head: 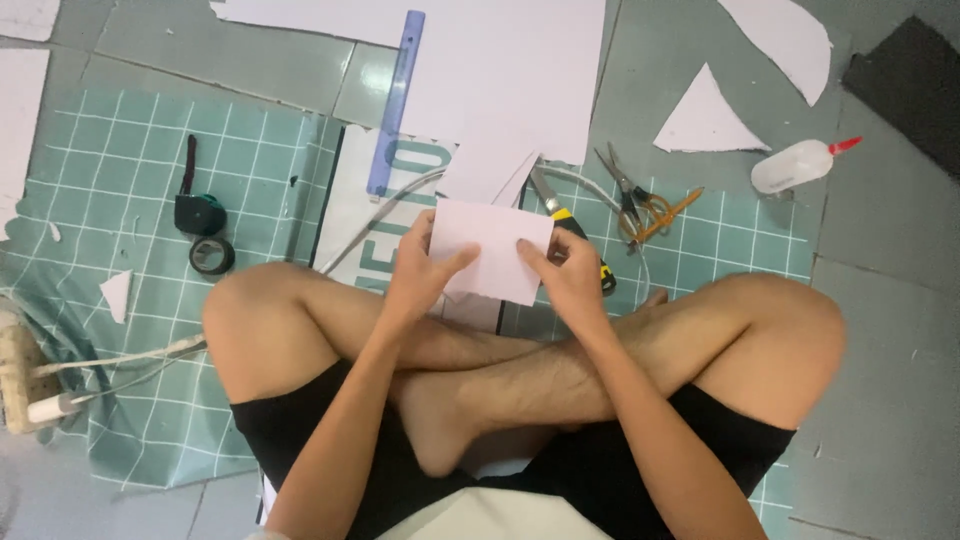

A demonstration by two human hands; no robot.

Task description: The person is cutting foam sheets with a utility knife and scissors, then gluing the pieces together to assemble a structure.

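I sit cross-legged on the floor and hold a small pale pink sheet of paper (492, 250) above my shins with both hands. My left hand (420, 268) grips its left edge, thumb lying across the front. My right hand (568, 270) pinches the right side, thumb on the paper's face. The sheet is roughly rectangular and tilted slightly, with a fold or second layer showing at its lower left.
A teal grid cutting mat (110, 190) covers the floor. On it lie a blue ruler (396, 100), a yellow-black utility knife (575, 232), scissors (632, 195), black tape rolls (205, 235) and a white cable (120, 360). Large white sheets (500, 70), paper offcuts (708, 118) and a glue bottle (800, 165) lie farther off.
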